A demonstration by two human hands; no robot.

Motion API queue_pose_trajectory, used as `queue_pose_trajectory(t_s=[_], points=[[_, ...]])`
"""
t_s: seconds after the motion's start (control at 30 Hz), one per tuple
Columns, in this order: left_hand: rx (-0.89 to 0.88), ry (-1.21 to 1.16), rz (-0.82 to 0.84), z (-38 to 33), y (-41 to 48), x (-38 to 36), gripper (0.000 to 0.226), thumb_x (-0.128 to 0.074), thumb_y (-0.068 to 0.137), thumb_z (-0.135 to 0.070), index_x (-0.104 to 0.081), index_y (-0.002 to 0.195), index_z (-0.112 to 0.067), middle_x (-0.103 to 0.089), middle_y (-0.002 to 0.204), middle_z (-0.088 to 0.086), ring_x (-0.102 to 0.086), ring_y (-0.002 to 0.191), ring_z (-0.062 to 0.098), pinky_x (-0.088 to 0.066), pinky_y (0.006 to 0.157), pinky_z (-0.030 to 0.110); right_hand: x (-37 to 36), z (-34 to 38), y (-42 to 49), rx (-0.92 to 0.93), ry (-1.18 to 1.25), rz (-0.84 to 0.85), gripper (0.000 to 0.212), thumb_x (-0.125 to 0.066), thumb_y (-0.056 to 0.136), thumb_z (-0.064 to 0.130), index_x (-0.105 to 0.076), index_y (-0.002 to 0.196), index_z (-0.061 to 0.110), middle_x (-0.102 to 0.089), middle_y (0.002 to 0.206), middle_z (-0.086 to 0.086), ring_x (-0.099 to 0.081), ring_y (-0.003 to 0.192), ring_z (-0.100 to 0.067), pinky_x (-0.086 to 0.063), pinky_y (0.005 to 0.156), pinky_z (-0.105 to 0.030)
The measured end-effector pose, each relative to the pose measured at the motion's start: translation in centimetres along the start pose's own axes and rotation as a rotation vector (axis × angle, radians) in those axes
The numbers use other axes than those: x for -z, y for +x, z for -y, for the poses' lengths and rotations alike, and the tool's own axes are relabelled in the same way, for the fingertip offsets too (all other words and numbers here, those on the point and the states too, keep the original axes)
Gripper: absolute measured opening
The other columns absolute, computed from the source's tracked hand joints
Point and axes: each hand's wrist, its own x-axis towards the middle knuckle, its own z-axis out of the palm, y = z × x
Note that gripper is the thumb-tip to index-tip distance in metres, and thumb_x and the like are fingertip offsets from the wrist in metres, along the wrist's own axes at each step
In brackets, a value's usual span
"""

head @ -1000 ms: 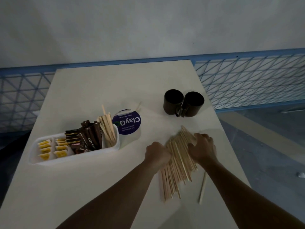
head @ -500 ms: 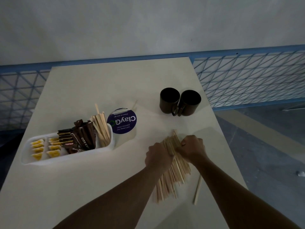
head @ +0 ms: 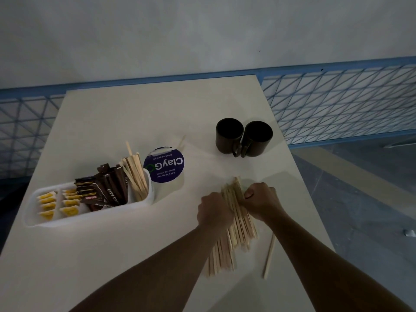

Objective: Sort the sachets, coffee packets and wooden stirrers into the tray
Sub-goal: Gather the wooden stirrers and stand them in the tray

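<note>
The tray [head: 90, 218] at the table's left already holds yellow sachets [head: 48, 201], brown coffee packets [head: 105, 190] and some stirrers [head: 135, 174]. Left hand [head: 215, 211] and right hand [head: 262, 200] are closed around a big stirrer bundle [head: 234, 230] on the table; one stray stirrer [head: 269, 255] lies beside it. Those look like what's left.

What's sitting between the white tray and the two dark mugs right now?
In the head view, a round tub with a purple label stands right beside the tray; past it, one loose stirrer and bare table reach the mugs.
</note>
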Motion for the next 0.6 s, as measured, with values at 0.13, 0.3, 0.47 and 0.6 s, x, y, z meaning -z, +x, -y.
queue_pose_trajectory(t_s=[0.13,0.3,0.47,0.6], points=[[0.032,-0.069,0.027,-0.1,-0.3,0.6,0.013,-0.058,0.093,-0.017,-0.063,0.085,-0.008,-0.052,0.068,-0.003,-0.056,0.069,0.015,-0.044,0.061,0.025,0.1,-0.1,-0.1,-0.035,0.013,0.029,0.029,-0.066,0.089,0.021,-0.061,0.062,0.011,-0.049,0.047,0.003,-0.042,0.034,-0.003,-0.037,0.039,-0.010],[0.102,-0.175,0.081,0.5,-0.1,0.7,0.027,-0.059,0.092,-0.011,-0.054,0.066,-0.015,-0.057,0.065,-0.002,-0.054,0.055,0.008,-0.041,0.050,0.017,0.3,0.1,-0.7,0.003,0.052,0.030,0.040,-0.061,0.095,0.036,-0.058,0.062,0.013,-0.049,0.052,0.000,-0.045,0.045,-0.011,-0.038,0.049,-0.018],[0.188,-0.273,0.109,1.1,0.5,1.1,0.009,-0.055,0.088,-0.003,-0.063,0.092,-0.001,-0.066,0.089,0.010,-0.067,0.077,0.022,-0.044,0.050,0.020,0.6,0.3,-1.0,-0.029,0.073,0.007,0.037,-0.055,0.099,0.029,-0.067,0.077,0.001,-0.065,0.068,-0.010,-0.061,0.061,-0.019,-0.046,0.057,-0.023],[0.249,-0.376,0.101,1.5,1.1,1.8,0.021,-0.058,0.088,-0.007,-0.064,0.107,0.001,-0.069,0.097,0.013,-0.072,0.082,0.026,-0.060,0.065,0.029,0.8,0.6,-1.3,-0.046,0.097,-0.018,0.022,-0.055,0.093,0.013,-0.069,0.078,0.002,-0.070,0.079,-0.016,-0.069,0.075,-0.029,-0.055,0.065,-0.032]])
